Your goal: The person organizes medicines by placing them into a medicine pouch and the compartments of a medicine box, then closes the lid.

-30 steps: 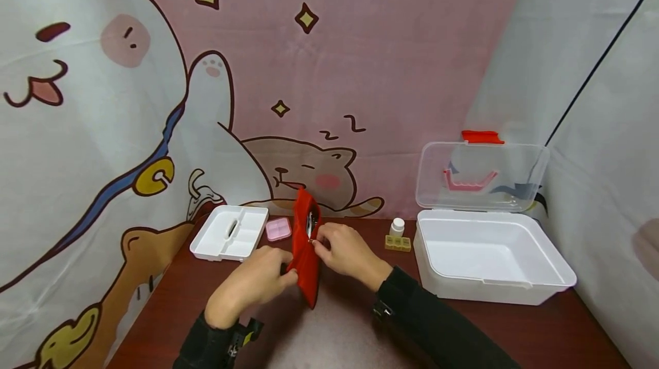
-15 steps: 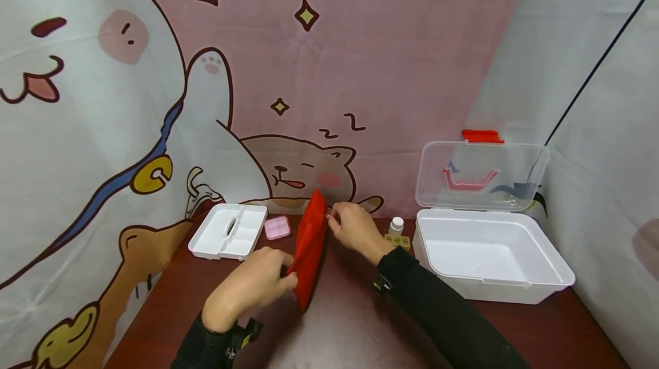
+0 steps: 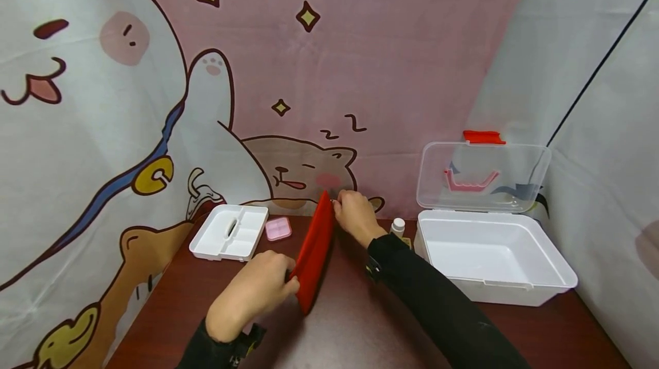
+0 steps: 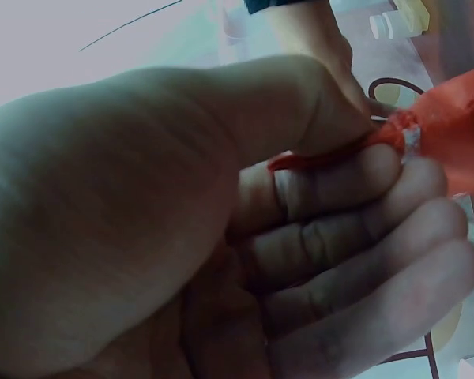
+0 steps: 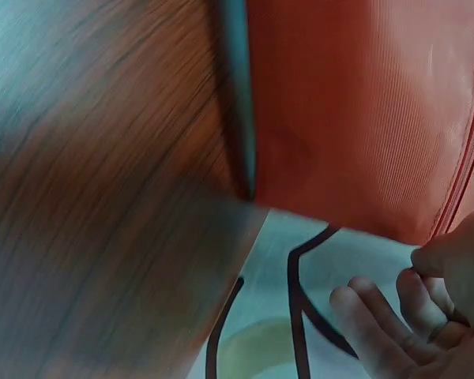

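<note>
Red pouch (image 3: pixel 312 252) stretched taut on the worktop (image 3: pixel 355 323), left of the white box (image 3: pixel 491 260).
My left hand (image 3: pixel 252 294) pinches its near end, my right hand (image 3: pixel 352 214) pinches the zipper at the far end; pulling harder might slip my left grip.

Yellow pill box (image 3: pixel 407 239) mostly behind right sleeve (image 3: pixel 412 277).

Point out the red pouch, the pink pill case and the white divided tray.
red pouch (image 3: pixel 312 252): head view, middle of its side.
pink pill case (image 3: pixel 278 228): head view, centre of lid.
white divided tray (image 3: pixel 206 246): head view, near-left rim.
</note>
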A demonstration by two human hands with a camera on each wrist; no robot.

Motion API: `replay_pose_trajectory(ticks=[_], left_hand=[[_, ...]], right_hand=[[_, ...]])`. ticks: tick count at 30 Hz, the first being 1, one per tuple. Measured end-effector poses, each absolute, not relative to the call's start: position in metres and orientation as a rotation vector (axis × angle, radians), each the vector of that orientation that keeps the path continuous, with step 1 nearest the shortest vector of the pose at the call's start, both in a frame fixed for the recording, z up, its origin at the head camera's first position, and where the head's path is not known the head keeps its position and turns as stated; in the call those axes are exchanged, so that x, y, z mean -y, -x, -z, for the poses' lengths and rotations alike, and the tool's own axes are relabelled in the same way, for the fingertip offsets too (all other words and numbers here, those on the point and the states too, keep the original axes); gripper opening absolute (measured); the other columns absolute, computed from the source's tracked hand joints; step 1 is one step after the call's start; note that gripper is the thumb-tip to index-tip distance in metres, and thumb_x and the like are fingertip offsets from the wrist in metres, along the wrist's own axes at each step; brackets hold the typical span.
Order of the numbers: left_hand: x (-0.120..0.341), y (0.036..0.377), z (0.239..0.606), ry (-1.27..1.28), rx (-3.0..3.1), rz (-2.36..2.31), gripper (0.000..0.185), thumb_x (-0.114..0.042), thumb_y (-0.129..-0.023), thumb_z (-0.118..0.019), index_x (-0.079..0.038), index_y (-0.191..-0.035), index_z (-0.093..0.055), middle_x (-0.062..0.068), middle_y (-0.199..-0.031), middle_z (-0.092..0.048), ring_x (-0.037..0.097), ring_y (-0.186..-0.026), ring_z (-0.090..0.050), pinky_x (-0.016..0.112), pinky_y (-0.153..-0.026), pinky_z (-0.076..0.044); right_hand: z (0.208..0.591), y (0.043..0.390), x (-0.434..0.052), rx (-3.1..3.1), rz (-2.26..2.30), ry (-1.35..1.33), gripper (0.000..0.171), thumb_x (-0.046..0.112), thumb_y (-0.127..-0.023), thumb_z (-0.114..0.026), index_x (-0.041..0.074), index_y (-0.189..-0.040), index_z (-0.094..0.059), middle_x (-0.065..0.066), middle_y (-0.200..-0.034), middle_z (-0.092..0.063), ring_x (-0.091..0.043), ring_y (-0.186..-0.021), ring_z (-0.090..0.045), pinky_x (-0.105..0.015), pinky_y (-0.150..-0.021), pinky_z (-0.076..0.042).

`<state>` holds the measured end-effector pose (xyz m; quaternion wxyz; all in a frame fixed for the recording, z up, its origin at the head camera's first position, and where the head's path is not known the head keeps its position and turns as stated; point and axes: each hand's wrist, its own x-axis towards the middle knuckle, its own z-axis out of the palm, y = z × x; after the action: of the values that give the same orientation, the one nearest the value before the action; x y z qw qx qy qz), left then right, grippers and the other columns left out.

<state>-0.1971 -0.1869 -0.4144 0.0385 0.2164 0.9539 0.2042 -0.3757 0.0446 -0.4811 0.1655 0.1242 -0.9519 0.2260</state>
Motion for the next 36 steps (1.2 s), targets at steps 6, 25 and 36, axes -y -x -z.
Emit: replay_pose_trajectory(ticks=[6,25,36], left_hand=[[0.184,0.196,0.416,-0.685,-2.966,-0.604,0.031,-0.014,-0.088,-0.074,-0.022,-0.065,-0.056,-0.013,-0.061,-0.044,0.007,-0.056,-0.044,0.025,-0.054,-0.037],[0.188,0.197,0.418,-0.609,-2.912,-0.663,0.024,-0.018,-0.095,-0.070,-0.022,-0.072,-0.062,-0.009,-0.065,-0.049,0.008,-0.057,-0.046,0.027,-0.055,-0.037],[0.216,0.222,0.427,-0.335,-3.175,-0.645,0.014,-0.012,-0.104,-0.070,-0.009,-0.090,-0.069,0.003,-0.075,-0.060,0.020,-0.069,-0.054,0.040,-0.067,-0.048]], right_hand=[[0.482,0.379,-0.039,2.723,-0.728,-0.283,0.024,0.028,-0.109,-0.069,0.010,-0.093,-0.072,-0.011,-0.089,-0.075,-0.034,-0.084,-0.074,-0.052,-0.078,-0.061],[0.516,0.378,-0.058,2.897,-1.483,-0.438,0.032,0.007,-0.103,-0.061,0.007,-0.134,-0.068,-0.016,-0.135,-0.074,-0.030,-0.122,-0.068,-0.046,-0.106,-0.055],[0.515,0.349,-0.085,2.796,-1.436,-0.096,0.018,0.020,-0.103,-0.065,0.007,-0.115,-0.065,-0.012,-0.108,-0.066,-0.027,-0.098,-0.061,-0.036,-0.083,-0.046]])
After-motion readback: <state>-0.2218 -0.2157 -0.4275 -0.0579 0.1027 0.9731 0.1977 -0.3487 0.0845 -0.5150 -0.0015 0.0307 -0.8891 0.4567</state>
